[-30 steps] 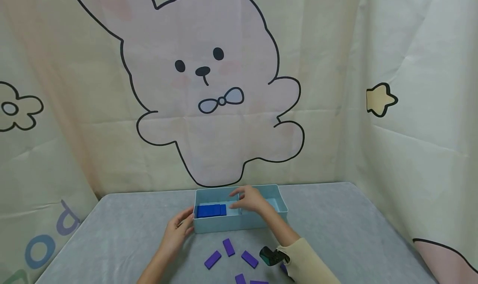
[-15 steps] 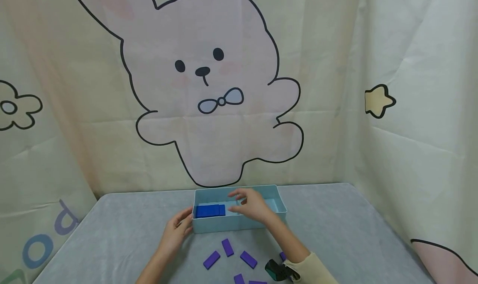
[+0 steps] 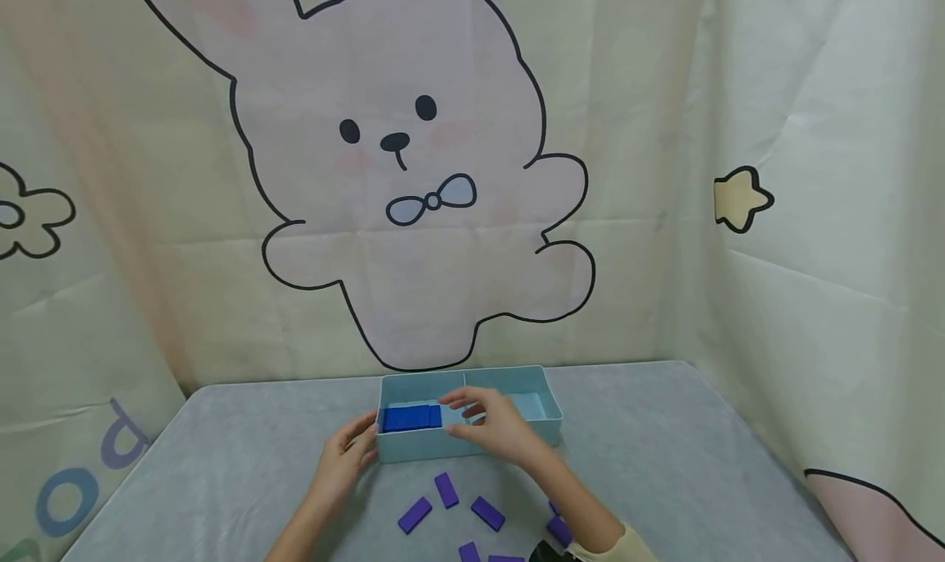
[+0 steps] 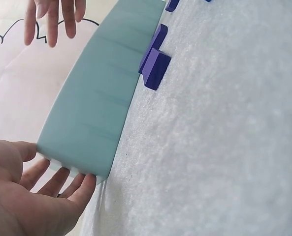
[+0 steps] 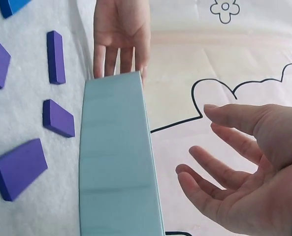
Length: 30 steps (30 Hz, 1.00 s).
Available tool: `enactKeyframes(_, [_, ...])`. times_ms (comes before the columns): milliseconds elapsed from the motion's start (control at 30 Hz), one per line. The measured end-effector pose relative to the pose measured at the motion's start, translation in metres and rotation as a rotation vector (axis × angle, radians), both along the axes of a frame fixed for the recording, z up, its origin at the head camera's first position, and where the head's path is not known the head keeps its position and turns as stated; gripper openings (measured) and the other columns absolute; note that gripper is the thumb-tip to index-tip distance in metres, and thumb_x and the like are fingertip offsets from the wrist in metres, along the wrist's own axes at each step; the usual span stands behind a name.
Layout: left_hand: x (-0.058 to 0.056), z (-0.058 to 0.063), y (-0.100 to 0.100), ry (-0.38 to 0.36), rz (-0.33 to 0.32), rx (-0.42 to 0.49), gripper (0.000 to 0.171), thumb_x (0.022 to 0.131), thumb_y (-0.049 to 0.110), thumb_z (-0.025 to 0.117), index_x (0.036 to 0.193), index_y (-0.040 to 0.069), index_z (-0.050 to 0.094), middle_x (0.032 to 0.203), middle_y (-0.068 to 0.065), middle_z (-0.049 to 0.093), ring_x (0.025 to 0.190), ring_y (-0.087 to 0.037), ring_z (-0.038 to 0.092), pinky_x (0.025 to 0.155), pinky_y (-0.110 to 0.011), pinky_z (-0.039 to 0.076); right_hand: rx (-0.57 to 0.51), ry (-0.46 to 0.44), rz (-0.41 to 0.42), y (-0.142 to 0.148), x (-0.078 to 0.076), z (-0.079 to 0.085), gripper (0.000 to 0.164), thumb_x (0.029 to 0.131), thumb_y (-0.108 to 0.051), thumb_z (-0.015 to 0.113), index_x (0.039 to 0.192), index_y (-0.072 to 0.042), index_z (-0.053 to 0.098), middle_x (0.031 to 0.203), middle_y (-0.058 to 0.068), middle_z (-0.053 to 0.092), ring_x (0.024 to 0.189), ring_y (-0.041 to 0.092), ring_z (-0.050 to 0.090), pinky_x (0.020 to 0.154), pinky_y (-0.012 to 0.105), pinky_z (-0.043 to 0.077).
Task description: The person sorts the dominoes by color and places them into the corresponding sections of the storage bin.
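Observation:
A light blue divided box [image 3: 413,447] stands on the table, with several dark blue blocks [image 3: 411,418] lying side by side in its left compartment. My left hand [image 3: 343,459] rests against the box's left end; in the left wrist view its fingertips [image 4: 89,179] touch the end wall. Above the box's front wall hovers my right hand [image 3: 495,424], fingers spread and loosely bent. The right wrist view shows nothing between its thumb and fingers. Just in front of the box lie purple blocks [image 3: 488,513] [image 5: 57,118], apart from both hands.
More purple blocks [image 3: 415,515] are scattered across the grey cloth-covered table [image 3: 244,455], some partly beneath the right forearm or cut by the frame's lower edge. A printed curtain [image 3: 627,283] hangs right behind the table.
My right hand has drawn back toward me, from inside the box to over its front wall. The left hand stays at the box's end. The head view has shifted slightly.

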State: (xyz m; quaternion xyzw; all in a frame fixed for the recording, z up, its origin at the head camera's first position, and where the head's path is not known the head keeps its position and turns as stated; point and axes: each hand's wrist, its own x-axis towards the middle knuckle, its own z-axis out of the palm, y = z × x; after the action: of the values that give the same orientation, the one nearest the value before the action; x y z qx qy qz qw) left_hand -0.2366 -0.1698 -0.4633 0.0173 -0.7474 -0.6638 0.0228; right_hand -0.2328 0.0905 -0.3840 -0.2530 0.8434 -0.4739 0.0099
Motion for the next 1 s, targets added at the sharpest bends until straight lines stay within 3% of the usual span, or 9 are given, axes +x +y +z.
enactKeyframes(433, [0.0,0.002,0.0,-0.018,-0.008,-0.002,0.046,0.113,0.016,0.049,0.153,-0.008,0.047,0.158,-0.032,0.045,0.144,-0.047,0.047,0.11,-0.052,0.052,-0.014,-0.107,0.148,-0.006,0.016,-0.004,0.032,0.098,-0.004,0.073,0.13,-0.003,0.071,0.129,0.022,0.071,0.113,0.043,0.068,0.093,0.046,0.062])
enactKeyframes(833, [0.0,0.002,0.001,0.005,0.0,0.001,0.047,0.113,0.015,0.049,0.152,-0.011,0.046,0.156,-0.034,0.046,0.143,-0.048,0.048,0.108,-0.051,0.054,-0.038,-0.204,0.197,-0.011,0.026,-0.014,0.03,0.097,-0.002,0.073,0.127,-0.008,0.074,0.123,0.019,0.074,0.109,0.035,0.071,0.087,0.029,0.062])
enactKeyframes(1000, [0.0,0.001,0.0,0.014,-0.009,-0.003,0.046,0.113,0.014,0.049,0.152,-0.011,0.046,0.156,-0.034,0.046,0.142,-0.048,0.049,0.108,-0.052,0.054,-0.021,-0.251,0.226,-0.013,0.029,-0.021,0.031,0.097,0.001,0.071,0.127,-0.006,0.073,0.119,0.019,0.075,0.101,0.02,0.072,0.086,0.026,0.062])
